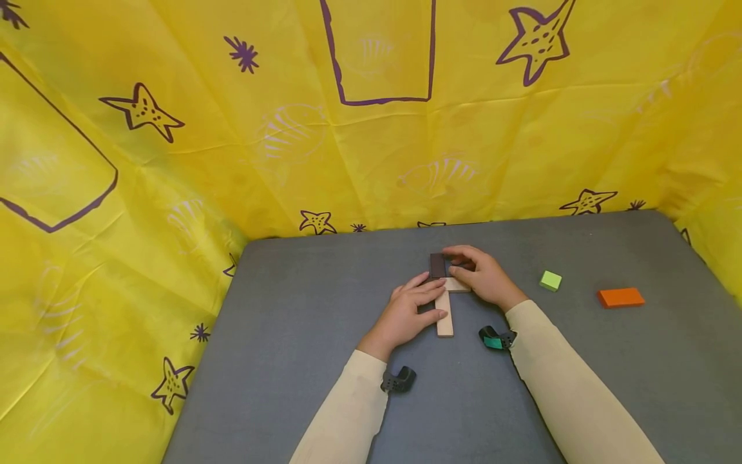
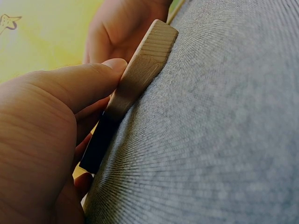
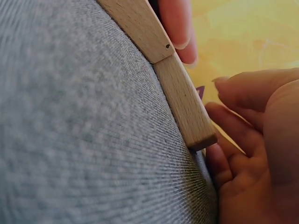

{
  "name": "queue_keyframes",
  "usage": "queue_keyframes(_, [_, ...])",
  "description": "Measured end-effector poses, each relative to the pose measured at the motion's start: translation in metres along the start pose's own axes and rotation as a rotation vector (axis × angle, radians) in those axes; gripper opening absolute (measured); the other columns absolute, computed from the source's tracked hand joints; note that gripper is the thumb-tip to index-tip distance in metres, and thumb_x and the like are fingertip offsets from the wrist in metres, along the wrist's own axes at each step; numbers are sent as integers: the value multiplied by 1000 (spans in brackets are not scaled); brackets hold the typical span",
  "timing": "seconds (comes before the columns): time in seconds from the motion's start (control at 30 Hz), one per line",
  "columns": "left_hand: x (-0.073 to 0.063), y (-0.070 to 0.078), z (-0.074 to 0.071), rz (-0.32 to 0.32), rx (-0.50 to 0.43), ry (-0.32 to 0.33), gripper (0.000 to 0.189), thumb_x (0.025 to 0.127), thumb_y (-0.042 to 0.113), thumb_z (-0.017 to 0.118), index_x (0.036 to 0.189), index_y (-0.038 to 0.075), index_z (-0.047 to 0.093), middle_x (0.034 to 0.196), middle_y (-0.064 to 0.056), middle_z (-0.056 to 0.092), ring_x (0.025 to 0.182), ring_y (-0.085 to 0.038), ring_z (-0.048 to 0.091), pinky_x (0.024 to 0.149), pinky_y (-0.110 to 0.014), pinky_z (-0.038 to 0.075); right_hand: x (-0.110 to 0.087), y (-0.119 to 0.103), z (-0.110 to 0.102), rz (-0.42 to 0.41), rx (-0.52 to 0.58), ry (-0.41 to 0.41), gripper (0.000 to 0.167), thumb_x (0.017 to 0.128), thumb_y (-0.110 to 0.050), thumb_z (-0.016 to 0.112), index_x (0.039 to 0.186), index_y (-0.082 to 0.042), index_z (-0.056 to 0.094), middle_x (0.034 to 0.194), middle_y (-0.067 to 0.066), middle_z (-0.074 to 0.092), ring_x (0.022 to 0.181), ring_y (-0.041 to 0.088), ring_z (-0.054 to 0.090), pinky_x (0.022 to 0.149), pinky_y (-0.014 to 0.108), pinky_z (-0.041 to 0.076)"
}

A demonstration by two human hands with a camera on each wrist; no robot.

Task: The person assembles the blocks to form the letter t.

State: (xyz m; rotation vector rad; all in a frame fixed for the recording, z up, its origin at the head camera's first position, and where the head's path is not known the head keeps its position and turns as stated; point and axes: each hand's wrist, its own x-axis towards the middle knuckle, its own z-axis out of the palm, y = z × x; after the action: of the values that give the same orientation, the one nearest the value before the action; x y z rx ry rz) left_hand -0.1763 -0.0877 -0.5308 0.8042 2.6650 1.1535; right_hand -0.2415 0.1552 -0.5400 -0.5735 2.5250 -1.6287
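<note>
In the head view, three flat blocks lie together on the table: a dark brown block (image 1: 437,265), a pale wooden block (image 1: 458,285) set crosswise, and another pale wooden block (image 1: 444,322) pointing towards me. My left hand (image 1: 406,316) rests over the joint from the left, fingers fairly straight; its thumb touches the near pale block, as the left wrist view also shows on the wood (image 2: 142,60). My right hand (image 1: 487,277) is loosely curved beside the dark and crosswise blocks. In the right wrist view its thumb (image 3: 243,88) stands apart from the pale wood (image 3: 184,102).
On the right of the grey table (image 1: 324,386) lie a small lime-green block (image 1: 551,280) and an orange block (image 1: 621,298). Yellow patterned cloth (image 1: 371,142) rises behind the table and at both sides. A dark camera mount sits on each wrist.
</note>
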Motion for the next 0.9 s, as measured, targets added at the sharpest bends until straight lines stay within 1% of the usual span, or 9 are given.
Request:
queue_keyframes(0.1, [0, 0, 0, 2, 1, -1, 58, 105, 30, 78, 158, 16, 60, 161, 12, 53, 161, -11, 24, 127, -55, 20, -2, 0, -1, 5, 33, 18, 44, 110, -15, 69, 152, -4, 63, 142, 19, 65, 123, 38, 63, 103, 57, 50])
queue_keyframes(0.23, [0, 1, -1, 3, 4, 0, 58, 105, 30, 78, 158, 17, 60, 162, 12, 52, 161, -10, 23, 127, -54, 20, -5, -2, -2, -6, 72, 45, 45, 110, -17, 69, 152, -4, 63, 145, 18, 65, 120, 36, 65, 98, 46, 52])
queue_keyframes(0.33, [-1, 1, -1, 1, 10, 3, 58, 105, 32, 77, 158, 17, 60, 162, 13, 52, 161, -10, 23, 127, -54, 20, -7, -3, -2, -15, 103, 67, 44, 110, -17, 69, 152, -4, 63, 148, 17, 64, 122, 34, 64, 97, 37, 52])
queue_keyframes(0.43, [-1, 1, -1, -1, 10, 3, 58, 106, 34, 77, 159, 18, 60, 162, 14, 51, 161, -10, 23, 127, -55, 20, -10, -5, -4, -21, 130, 89, 45, 111, -17, 69, 153, -3, 62, 148, 15, 63, 126, 32, 62, 98, 31, 50])
queue_keyframes(0.6, [-1, 0, 0, 6, 3, 8, 58, 105, 32, 78, 158, 17, 60, 161, 14, 52, 161, -10, 24, 127, -55, 20, -15, -14, -8, -40, 185, 129, 46, 111, -18, 69, 153, -2, 61, 148, 15, 63, 129, 32, 60, 101, 26, 48])
queue_keyframes(0.73, [-1, 0, 0, 7, -2, 11, 57, 105, 32, 78, 158, 17, 61, 161, 14, 52, 161, -10, 24, 127, -56, 20, -18, -21, -12, -63, 232, 137, 44, 111, -16, 68, 153, -3, 61, 148, 17, 63, 130, 33, 59, 102, 23, 47])
queue_keyframes(0.83, [-1, 1, -1, 0, 3, 7, 57, 105, 33, 78, 158, 18, 61, 161, 14, 52, 161, -10, 24, 127, -56, 21, -21, -25, -15, -59, 280, 129, 44, 113, -18, 65, 153, -3, 60, 149, 21, 62, 132, 35, 59, 103, 24, 48])
queue_keyframes(0.9, [-1, 1, 0, -3, 15, 5, 58, 105, 33, 78, 158, 18, 61, 161, 15, 51, 160, -9, 24, 126, -55, 21, -23, -27, -17, -49, 323, 123, 44, 114, -20, 63, 154, -4, 59, 149, 25, 60, 133, 38, 59, 102, 28, 50])
